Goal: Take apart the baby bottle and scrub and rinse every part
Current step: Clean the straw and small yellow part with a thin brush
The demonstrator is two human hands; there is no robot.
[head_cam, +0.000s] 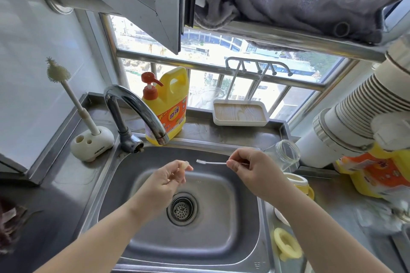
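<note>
We work over the sink [233, 217], its drain open below. The glass bottle [282, 154] lies on its side on the table at the right, beside the yellow collar [287, 245]. Our right hand [253, 167] pinches the thin brush [210, 162]; our left hand [172, 176] has its fingers clamped on a small pale piece [186, 165], probably the teat, mostly hidden. Wet, it could slip from our fingers toward the drain.

Bare forearms — no sleeves, no jewellery
</note>
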